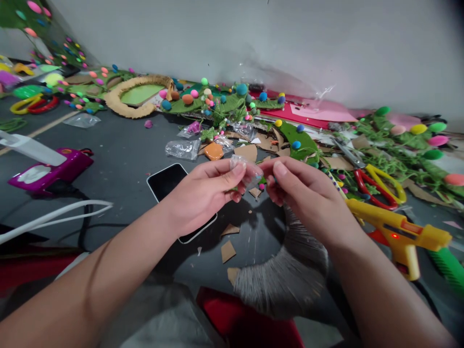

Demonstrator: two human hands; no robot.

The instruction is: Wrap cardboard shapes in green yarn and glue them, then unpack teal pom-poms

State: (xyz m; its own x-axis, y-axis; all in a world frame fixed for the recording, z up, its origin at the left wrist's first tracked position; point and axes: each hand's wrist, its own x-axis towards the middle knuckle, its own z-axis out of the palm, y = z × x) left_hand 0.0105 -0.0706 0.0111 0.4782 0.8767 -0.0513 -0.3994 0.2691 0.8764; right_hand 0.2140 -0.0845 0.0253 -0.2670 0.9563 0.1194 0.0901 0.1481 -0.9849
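Note:
My left hand (213, 181) is closed on a small clear plastic bag (250, 173), pinched between thumb and fingers above the table. Close beside it, my right hand (299, 188) has its thumb and fingertips pressed together near the bag's other end. Whatever those fingertips hold, if anything, is too small to make out. Below my right hand lies a curved cardboard piece wrapped in grey yarn (286, 270), partly covered by that hand and forearm. A smartphone (166, 181) lies under my left hand and wrist, its middle hidden.
At right rest a yellow glue gun (402, 224) with a red light on and red-and-yellow scissors (377, 186). A purple glue gun (50, 169) sits left. Cardboard scraps (228, 252), an empty plastic bag (182, 149), pompoms and a tan ring (114, 99) lie about before the wall.

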